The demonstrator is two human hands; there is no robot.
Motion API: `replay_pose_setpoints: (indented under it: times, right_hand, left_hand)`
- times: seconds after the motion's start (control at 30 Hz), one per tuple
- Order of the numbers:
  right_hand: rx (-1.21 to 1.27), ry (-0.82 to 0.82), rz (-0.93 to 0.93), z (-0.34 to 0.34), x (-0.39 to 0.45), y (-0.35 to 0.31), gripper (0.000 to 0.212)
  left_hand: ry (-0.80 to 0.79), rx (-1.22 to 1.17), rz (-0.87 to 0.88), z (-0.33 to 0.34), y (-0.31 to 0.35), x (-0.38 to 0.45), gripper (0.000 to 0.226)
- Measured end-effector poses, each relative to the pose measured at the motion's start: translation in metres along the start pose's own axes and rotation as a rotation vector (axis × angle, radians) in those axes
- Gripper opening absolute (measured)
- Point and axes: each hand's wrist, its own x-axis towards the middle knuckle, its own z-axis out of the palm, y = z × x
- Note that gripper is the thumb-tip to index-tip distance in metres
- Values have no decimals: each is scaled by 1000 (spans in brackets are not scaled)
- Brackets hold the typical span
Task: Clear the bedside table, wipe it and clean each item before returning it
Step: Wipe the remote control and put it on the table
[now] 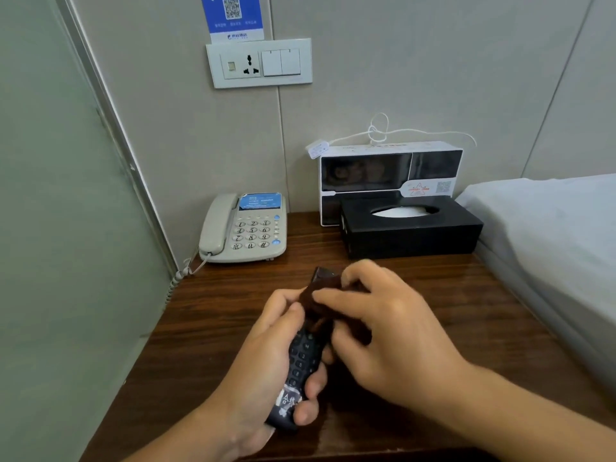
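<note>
Remote wiped w/ cloth over bedside table

L hand point(266, 355) fingers curled round slim black button remote point(301, 358) above glossy wood-grain table point(206, 315); R hand point(383, 331) pinches soft dark-brown cloth point(320, 305) onto its top end.

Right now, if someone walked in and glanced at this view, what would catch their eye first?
The two hands in the near middle: the left hand grips a dark remote control while the right hand rubs a dark brown cloth over its upper end. Behind them on the wooden bedside table sit a beige telephone back left and a black tissue box back right.
</note>
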Motion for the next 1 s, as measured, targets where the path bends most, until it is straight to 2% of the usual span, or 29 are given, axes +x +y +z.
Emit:
replay_pose_setpoints:
  times: [0.1,0.23,0.37,0.47,0.5,0.6,0.63,0.73,0.87,1.0]
  right_hand:
    - [-47,85,116,-6,9,14,38]
    - [-63,-38,-7,-4,-6,3,39]
    - [-111,44,107,-14,3,17,37]
    - [-76,-90,-74,-10,-11,2,36]
    - [-62,-94,-81,-11,-12,2,36]
    - [-21,57,76,-15,-1,16,38]
    - [2,62,84,-15,0,14,38]
    - [75,-42,-68,-8,-11,-4,32]
    - [-13,48,48,-12,-3,2,37]
    - [-90,5,-33,-15,-14,-8,28]
  left_hand:
    - [1,-24,13,2,0,3,25]
    - [4,-41,-15,1,-2,-2,26]
    - [-5,-75,-7,2,-4,-3,26]
    - [5,-36,-4,2,-3,-6,26]
    - [2,-31,-5,2,-3,-7,26]
    - [-16,-37,21,2,-2,-10,25]
    - [-13,-33,37,2,-1,-10,26]
    - [12,20,46,1,0,-11,26]
    - [13,40,49,1,0,-9,25]
    - [-7,31,30,3,-1,-15,25]
